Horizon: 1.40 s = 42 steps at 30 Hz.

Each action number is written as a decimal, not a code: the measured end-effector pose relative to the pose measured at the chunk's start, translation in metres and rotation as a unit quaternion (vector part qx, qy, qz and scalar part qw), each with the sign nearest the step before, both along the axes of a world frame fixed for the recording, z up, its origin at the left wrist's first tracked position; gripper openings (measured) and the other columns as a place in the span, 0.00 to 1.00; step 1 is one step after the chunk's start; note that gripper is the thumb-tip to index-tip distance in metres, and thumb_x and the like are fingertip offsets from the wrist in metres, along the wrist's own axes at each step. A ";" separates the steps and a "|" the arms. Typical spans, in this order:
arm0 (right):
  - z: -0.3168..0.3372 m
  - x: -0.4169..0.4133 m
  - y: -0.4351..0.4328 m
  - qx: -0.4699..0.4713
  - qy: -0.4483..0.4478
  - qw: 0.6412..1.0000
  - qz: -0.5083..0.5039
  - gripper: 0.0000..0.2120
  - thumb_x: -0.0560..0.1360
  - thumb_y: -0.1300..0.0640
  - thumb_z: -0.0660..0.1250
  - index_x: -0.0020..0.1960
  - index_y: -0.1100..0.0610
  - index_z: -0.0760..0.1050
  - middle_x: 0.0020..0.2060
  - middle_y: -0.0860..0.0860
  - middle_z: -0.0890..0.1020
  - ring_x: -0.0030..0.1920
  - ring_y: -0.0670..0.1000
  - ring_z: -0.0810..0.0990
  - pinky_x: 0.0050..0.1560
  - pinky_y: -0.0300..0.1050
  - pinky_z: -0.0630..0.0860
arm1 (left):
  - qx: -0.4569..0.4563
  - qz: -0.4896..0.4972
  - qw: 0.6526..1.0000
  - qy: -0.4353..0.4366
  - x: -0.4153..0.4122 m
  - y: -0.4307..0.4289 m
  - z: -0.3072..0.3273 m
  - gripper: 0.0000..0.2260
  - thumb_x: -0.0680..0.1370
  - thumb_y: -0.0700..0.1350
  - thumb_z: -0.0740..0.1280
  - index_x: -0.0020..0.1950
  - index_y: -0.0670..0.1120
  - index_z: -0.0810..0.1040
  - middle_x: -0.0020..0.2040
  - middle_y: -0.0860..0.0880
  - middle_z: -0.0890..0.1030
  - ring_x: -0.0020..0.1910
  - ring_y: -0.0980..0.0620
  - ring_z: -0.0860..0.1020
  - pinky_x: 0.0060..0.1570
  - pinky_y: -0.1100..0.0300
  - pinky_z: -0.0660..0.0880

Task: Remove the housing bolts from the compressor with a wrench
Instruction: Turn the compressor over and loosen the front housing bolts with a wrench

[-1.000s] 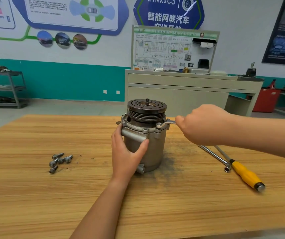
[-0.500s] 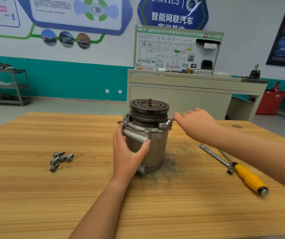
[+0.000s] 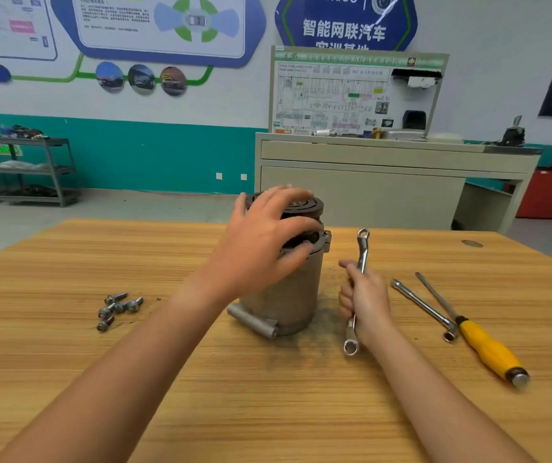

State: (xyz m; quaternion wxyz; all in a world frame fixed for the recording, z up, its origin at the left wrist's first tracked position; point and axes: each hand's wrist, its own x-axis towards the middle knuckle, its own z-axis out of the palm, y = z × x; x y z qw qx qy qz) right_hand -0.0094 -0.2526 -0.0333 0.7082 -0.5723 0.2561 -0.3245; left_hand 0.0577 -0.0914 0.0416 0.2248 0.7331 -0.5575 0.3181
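The right hand (image 3: 364, 304) grips the wrench (image 3: 363, 253) upright just right of the compressor (image 3: 284, 295), top ring near the flange bolt (image 3: 326, 234), while the left hand (image 3: 264, 242) lies spread over the top.

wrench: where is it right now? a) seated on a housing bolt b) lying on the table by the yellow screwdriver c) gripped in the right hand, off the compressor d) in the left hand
c: the right hand grips the wrench by its shank, upright beside the compressor and clear of its bolts.
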 end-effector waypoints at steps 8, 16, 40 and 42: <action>-0.018 -0.003 0.014 0.064 -0.020 0.994 0.084 0.08 0.80 0.58 0.56 0.50 0.58 0.73 0.17 0.47 0.60 0.17 0.44 0.57 0.18 0.34 0.54 | 0.210 0.049 0.976 -0.007 0.015 -0.012 0.023 0.11 0.78 0.50 0.63 0.60 0.53 0.78 0.76 0.53 0.56 0.73 0.52 0.54 0.68 0.39 0.56; -0.025 -0.002 0.008 0.102 -0.021 0.992 0.076 0.07 0.79 0.59 0.56 0.50 0.58 0.73 0.17 0.47 0.60 0.16 0.44 0.57 0.19 0.33 0.54 | -0.062 -0.111 0.983 0.132 0.000 0.017 0.088 0.06 0.76 0.43 0.67 0.52 0.51 0.75 0.55 0.57 0.73 0.54 0.62 0.73 0.59 0.73 0.68; -0.018 -0.002 0.019 0.019 0.033 0.988 0.153 0.08 0.78 0.53 0.58 0.43 0.55 0.68 0.16 0.47 0.58 0.16 0.45 0.56 0.18 0.35 0.55 | -0.229 0.283 0.875 0.318 0.035 0.130 -0.092 0.20 0.72 0.50 0.72 0.61 0.45 0.77 0.41 0.50 0.79 0.40 0.58 0.76 0.39 0.67 0.68; -0.018 -0.004 0.024 0.003 0.033 0.989 0.143 0.10 0.78 0.56 0.58 0.39 0.56 0.63 0.17 0.49 0.58 0.16 0.46 0.56 0.17 0.36 0.55 | -0.274 0.181 0.875 0.356 0.012 0.094 -0.075 0.28 0.69 0.58 0.71 0.67 0.51 0.71 0.50 0.56 0.78 0.45 0.65 0.75 0.42 0.71 0.69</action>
